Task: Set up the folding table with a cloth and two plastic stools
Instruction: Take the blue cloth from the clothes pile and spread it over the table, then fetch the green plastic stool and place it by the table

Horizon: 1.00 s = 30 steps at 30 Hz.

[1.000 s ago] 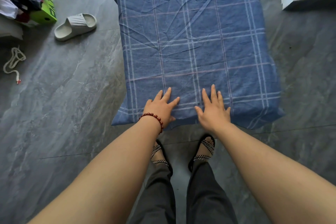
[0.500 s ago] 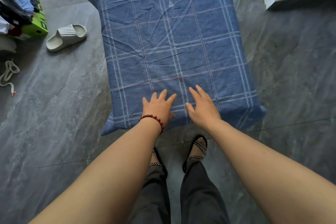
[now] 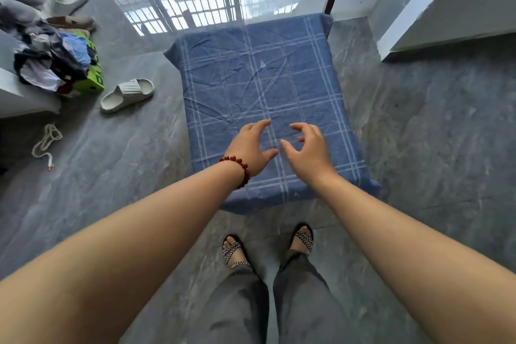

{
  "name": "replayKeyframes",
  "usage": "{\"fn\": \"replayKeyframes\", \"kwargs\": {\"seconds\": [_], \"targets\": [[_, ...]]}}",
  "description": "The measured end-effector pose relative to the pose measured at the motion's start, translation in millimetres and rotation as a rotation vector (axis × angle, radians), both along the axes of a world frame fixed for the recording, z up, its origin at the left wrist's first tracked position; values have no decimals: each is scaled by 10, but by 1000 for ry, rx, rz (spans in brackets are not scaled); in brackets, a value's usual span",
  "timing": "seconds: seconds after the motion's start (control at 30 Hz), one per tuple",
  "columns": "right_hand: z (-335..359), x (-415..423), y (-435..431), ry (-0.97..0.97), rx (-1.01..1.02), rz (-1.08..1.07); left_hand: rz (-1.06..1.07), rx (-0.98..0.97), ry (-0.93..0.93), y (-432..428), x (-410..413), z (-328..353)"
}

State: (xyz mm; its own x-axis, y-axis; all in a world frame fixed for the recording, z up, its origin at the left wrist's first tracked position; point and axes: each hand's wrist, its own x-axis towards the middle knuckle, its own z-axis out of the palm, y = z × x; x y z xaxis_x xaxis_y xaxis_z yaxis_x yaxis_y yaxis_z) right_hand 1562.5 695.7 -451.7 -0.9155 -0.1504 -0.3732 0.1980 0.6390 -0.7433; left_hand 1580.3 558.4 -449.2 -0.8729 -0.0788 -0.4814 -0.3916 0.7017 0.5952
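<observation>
Left hand (image 3: 250, 145): fingers spread and curled, grip wide, holding nothing; it is over the near half of the cloth, and whether the fingertips touch the fabric cannot be told.
Right hand (image 3: 305, 149): also loosely curled with the grip wide and nothing in it, just beside the left hand, thumbs pointing toward each other.
Bracelet (image 3: 237, 169): dark red beads around the left wrist.
Cloth (image 3: 265, 86): blue with a pale plaid of thin white lines, creased in diagonal folds across the middle; it covers the whole top of the bench and hangs over the near edge and the corners.
Mark on cloth (image 3: 262, 64): a small pale triangle-like emblem near the centre, too small to read.
Bench (image 3: 279, 204): hidden under the cloth; only its draped shape shows, on the grey floor (image 3: 418, 148) in front of the person's sandalled feet.
Green box (image 3: 93, 78): left of the bench, black lettering on its side, partly covered and not legible; clothes (image 3: 53, 56) piled on top.
Slipper (image 3: 127, 94): pale, on the floor between the box and the bench.
Cord (image 3: 46, 142): white, coiled on the floor at the left.
</observation>
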Motion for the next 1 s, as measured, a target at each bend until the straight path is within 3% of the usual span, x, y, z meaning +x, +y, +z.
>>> {"fn": "replayKeyframes", "kwargs": {"seconds": [0.2, 0.47, 0.67, 0.87, 1.0], "targets": [[897, 145, -121, 80, -107, -94, 209, 242, 131, -60, 204, 1003], [1793, 330, -330, 151, -240, -134, 189, 313, 271, -275, 350, 2055], [2214, 518, -393, 199, -302, -189, 215, 398, 342, -371, 511, 2450], [2505, 681, -600, 176, -467, -383, 349, 500, 398, -347, 610, 2706], [2722, 664, -617, 218, -518, -419, 297, 527, 418, -339, 616, 2881]]}}
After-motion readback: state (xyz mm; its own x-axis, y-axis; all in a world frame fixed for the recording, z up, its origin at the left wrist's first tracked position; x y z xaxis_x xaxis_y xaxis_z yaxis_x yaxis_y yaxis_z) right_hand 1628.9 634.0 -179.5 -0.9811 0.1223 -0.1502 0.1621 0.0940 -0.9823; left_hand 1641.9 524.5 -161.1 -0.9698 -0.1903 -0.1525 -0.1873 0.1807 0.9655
